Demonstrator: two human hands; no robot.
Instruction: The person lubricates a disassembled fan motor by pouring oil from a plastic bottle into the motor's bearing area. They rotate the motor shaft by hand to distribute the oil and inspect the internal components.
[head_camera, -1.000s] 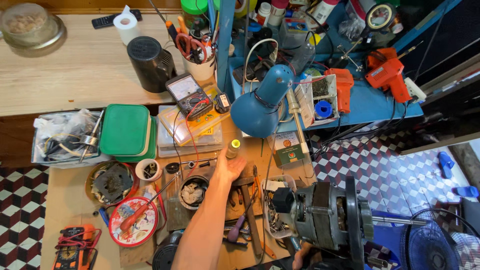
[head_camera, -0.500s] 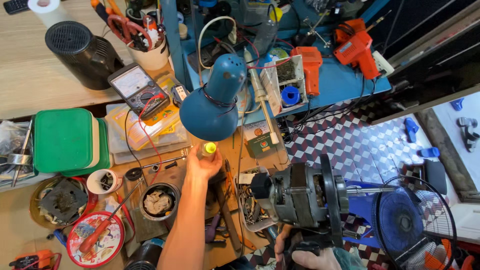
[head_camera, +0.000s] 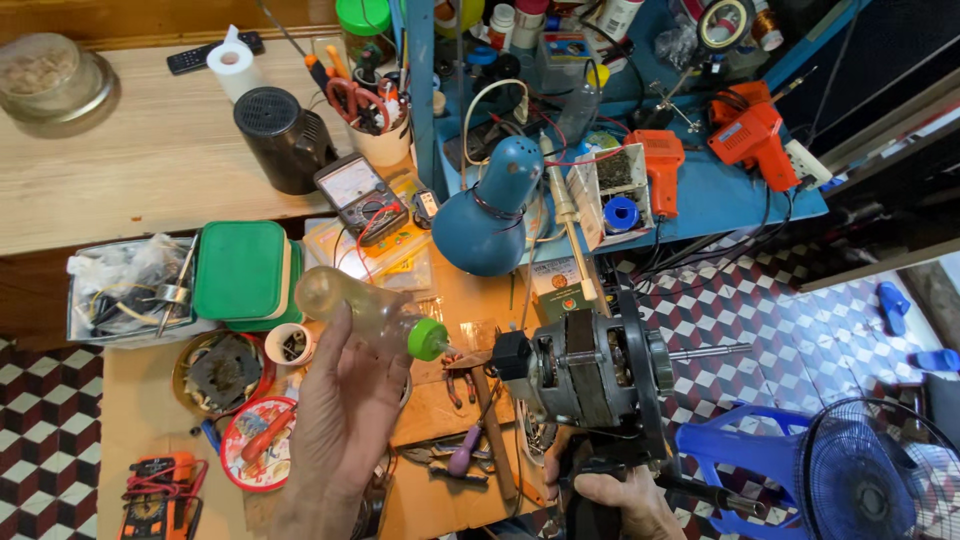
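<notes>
The left hand (head_camera: 345, 420) grips a clear bottle (head_camera: 365, 310) above the cluttered surface (head_camera: 140, 180). The bottle lies near level, long axis left to right, its green cap (head_camera: 428, 339) pointing right at the motor (head_camera: 590, 370). Below the motor, the right hand (head_camera: 615, 495) grips its base.

One clear bottle (head_camera: 365, 312), one fan motor (head_camera: 590, 370), one blue lamp (head_camera: 490, 215), two orange soldering guns (head_camera: 745, 135).

bottle (head_camera: 365, 312) left of motor (head_camera: 590, 372), desk lamp (head_camera: 492, 212) behind both
</notes>
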